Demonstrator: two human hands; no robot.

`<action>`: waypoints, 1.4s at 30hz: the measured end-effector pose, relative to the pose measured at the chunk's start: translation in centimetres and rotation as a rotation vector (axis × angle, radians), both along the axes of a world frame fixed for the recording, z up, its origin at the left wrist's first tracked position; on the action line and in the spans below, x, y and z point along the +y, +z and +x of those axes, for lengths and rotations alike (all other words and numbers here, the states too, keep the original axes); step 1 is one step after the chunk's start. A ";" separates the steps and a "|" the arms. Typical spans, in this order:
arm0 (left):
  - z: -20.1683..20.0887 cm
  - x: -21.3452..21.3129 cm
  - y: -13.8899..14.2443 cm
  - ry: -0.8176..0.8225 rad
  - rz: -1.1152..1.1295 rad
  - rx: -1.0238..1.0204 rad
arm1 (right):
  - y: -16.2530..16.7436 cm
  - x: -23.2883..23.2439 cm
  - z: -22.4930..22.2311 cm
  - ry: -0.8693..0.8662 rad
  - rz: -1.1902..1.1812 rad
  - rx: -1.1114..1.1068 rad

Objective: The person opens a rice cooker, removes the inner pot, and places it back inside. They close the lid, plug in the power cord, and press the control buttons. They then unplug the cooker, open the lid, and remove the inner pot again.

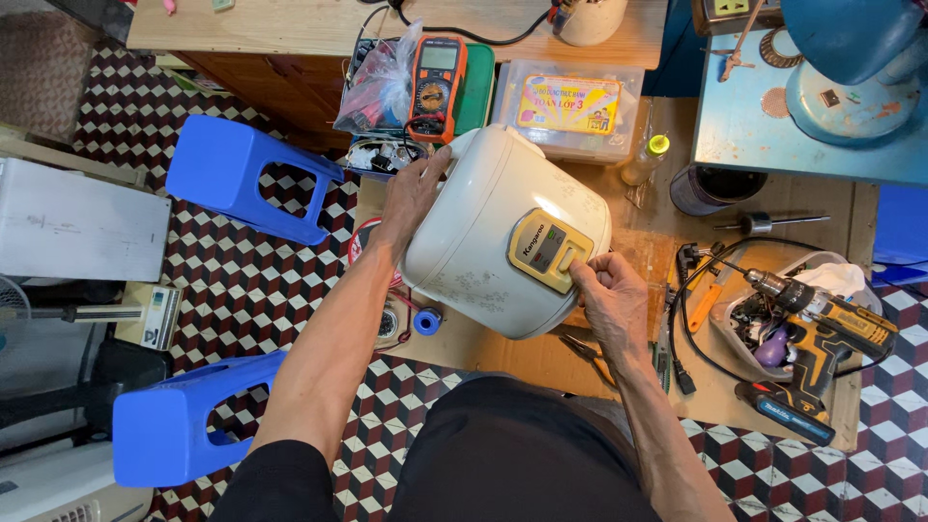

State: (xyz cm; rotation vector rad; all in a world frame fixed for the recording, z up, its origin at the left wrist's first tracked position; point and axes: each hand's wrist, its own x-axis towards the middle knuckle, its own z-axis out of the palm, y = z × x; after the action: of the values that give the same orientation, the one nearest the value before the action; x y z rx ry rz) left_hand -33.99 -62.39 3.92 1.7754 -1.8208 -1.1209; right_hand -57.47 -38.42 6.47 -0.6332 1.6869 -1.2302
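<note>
A white rice cooker [503, 237] lies tilted on the low wooden table [773, 208]. The left hand [414, 193] clasps its far side, fingers spread; the right hand [609, 295] pinches at its yellow control panel [549, 251]. A cordless drill [822, 324] rests to the cooker's right, a multimeter [437, 87] behind it.

Rice cooker [503, 232] underside hidden; pliers [588, 352] mostly covered by right hand [611, 302]; blue lamp [851, 58] cut off at top edge; clear box [570, 111] contents unreadable.

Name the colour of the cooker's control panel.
Gold-yellow, on the white rice cooker; control panel shows best in the head view.
</note>
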 end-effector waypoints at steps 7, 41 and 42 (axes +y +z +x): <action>-1.0 1.5 1.7 -0.039 -0.040 -0.155 | -0.4 1.1 -0.2 -0.058 -0.063 -0.010; -10.5 12.4 -0.8 -0.059 0.329 0.251 | -14.0 12.1 -2.0 -0.612 0.146 -0.497; -10.9 12.7 -1.0 -0.059 0.328 0.246 | -14.2 12.1 -1.4 -0.594 0.154 -0.507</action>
State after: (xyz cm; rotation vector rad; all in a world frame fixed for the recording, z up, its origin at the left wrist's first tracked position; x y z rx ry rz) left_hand -44.92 -49.71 2.95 1.6658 -1.6245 -1.6611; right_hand -58.86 -26.35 -7.74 0.2920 1.5442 -1.4868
